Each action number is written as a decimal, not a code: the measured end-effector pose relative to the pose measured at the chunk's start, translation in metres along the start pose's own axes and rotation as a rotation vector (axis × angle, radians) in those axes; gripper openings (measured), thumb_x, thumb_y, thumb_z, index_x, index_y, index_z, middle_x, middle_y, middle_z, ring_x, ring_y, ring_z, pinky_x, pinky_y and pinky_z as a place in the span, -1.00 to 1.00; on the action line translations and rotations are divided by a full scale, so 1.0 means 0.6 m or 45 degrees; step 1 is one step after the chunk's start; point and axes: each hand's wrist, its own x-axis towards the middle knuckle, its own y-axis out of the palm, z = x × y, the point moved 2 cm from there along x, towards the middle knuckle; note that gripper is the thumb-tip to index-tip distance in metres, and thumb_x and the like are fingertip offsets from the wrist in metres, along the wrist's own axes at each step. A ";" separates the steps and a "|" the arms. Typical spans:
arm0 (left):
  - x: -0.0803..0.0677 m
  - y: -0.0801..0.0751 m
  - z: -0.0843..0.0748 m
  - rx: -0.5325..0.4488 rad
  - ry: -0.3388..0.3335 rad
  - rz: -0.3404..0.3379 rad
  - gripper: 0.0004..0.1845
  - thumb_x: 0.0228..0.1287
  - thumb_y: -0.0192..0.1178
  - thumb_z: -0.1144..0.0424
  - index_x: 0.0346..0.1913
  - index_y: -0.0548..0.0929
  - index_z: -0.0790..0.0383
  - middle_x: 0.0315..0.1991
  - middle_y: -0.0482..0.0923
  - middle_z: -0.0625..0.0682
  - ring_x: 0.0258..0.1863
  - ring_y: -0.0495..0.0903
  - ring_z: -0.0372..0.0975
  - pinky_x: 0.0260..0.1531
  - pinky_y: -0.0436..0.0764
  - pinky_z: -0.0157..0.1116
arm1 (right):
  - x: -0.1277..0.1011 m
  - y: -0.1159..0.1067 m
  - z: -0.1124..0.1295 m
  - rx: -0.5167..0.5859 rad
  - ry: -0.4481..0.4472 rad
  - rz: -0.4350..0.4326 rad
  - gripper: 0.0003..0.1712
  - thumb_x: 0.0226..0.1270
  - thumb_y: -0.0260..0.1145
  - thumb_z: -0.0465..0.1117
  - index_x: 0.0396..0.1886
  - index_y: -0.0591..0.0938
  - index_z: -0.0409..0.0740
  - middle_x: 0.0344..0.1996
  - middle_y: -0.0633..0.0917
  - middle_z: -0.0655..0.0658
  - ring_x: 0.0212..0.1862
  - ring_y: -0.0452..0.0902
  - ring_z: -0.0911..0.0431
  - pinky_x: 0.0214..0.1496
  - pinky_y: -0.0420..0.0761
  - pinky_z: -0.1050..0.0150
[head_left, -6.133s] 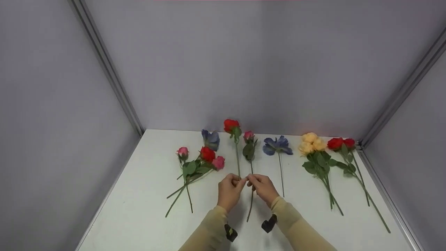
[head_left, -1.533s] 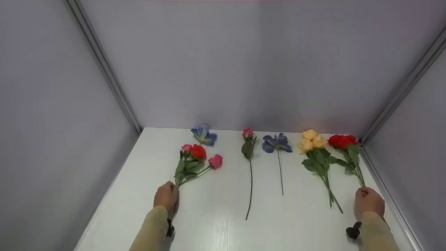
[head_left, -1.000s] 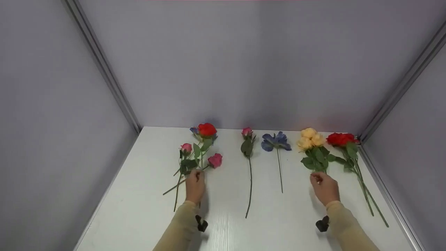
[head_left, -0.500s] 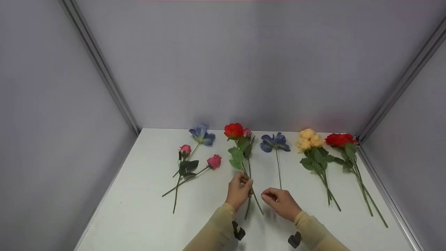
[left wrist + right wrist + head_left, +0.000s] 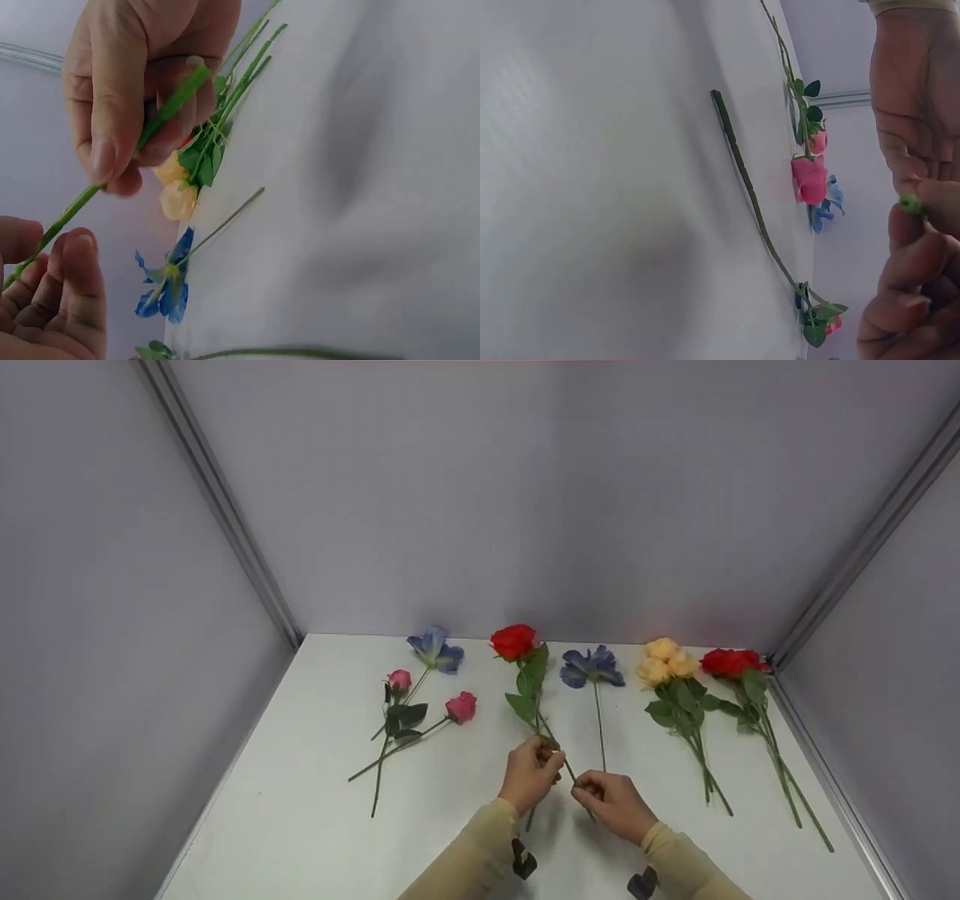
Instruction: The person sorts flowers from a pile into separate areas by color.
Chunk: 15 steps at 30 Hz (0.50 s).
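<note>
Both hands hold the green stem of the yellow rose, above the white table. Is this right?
Not quite: the flower is a red rose, not yellow. The head view shows the left hand and the right hand holding its green stem above the white table.

Smooth white table (image 5: 315,825) with faint sheen; matt cloth-like rose (image 5: 514,641) petals; plastic-looking green stem (image 5: 174,106)

Grey panel walls (image 5: 480,495) are enclosing a white table (image 5: 315,810) on three sides. Metal corner strips (image 5: 217,502) are running down to the tabletop. Soft, even light is falling across it.
</note>
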 end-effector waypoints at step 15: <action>-0.019 -0.189 0.047 0.549 0.096 -0.138 -0.95 0.32 0.18 0.28 -0.28 0.63 0.16 -0.45 0.53 -0.11 -0.44 0.47 -0.31 -0.39 0.50 -0.32 | -0.059 -0.168 -0.105 -0.171 0.262 -0.444 -0.78 0.35 0.29 -0.07 -0.20 0.68 -0.12 -0.47 0.63 0.01 -0.51 0.46 0.19 -0.49 0.46 0.32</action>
